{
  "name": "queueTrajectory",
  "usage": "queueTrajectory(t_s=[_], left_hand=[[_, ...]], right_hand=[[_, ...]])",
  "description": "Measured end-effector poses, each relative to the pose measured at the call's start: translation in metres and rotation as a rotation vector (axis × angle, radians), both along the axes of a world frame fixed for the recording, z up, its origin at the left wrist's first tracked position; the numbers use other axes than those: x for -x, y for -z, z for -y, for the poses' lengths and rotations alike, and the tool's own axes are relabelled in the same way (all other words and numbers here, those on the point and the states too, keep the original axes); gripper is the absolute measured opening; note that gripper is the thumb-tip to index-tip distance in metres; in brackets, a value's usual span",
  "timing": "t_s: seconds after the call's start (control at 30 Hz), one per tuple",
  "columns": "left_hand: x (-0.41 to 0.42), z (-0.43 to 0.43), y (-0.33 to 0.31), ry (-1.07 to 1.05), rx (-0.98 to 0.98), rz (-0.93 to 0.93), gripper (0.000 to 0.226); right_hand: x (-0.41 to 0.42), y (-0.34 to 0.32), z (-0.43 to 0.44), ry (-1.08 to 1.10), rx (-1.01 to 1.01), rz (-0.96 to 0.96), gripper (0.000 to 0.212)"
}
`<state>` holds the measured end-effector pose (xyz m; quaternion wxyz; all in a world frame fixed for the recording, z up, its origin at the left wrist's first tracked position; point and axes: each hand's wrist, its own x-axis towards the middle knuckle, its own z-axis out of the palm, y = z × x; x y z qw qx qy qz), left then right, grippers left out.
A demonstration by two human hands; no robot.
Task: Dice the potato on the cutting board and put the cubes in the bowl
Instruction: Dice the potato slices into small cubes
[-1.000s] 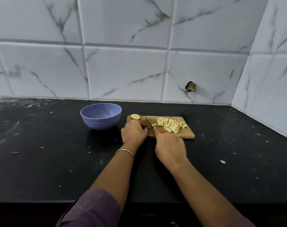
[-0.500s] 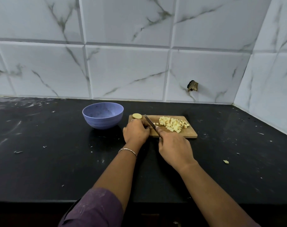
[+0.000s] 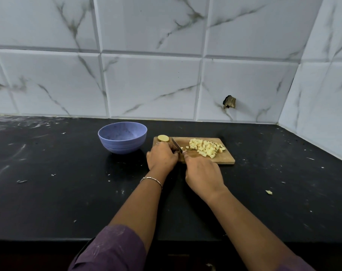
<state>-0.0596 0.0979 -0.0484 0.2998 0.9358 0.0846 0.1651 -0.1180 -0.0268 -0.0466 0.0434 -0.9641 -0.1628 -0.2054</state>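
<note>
Dicing at the 8 o'clock corner of the cutting board (image 3: 226,160), with the right hand (image 3: 203,173) closed round the handle of the knife (image 3: 176,145) and the blade slanting out toward 11 o'clock, tip just short of the rounded potato end (image 3: 163,138) parked in the board's 10 o'clock corner. Looks set aside there to stay out of the blade's way until its turn. Keeps the left hand (image 3: 162,156) knuckles-up right against the blade's 9 o'clock side, fingers curled down onto the board, probably to pin a piece for the cut and tuck the fingertips clear of the edge; cannot tell what, if anything, sits under them. Heaped toward 3 o'clock on the board: the cubes (image 3: 205,149), well off from the cutting spot, likely to leave working room. Placed just beside the board at 9 o'clock: the bowl (image 3: 122,148), showing no cubes inside, so probably waiting for one sweep once cutting ends. Lying apart at 4 o'clock on the counter (image 3: 68,192): one stray bit (image 3: 269,192).
</note>
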Motion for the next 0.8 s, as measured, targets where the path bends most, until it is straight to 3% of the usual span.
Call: queueTrajectory(t_s=[0.6, 0.8], left_hand=[[0.0002, 0.0002, -0.0005, 0.014, -0.029, -0.003, 0.022], [0.0019, 0.0023, -0.0014, -0.008, -0.021, 0.017, 0.017]], right_hand=[[-0.0038, -0.0046, -0.0007, 0.008, 0.037, -0.015, 0.056], [-0.0005, -0.002, -0.0038, 0.05, 0.149, 0.014, 0.059]])
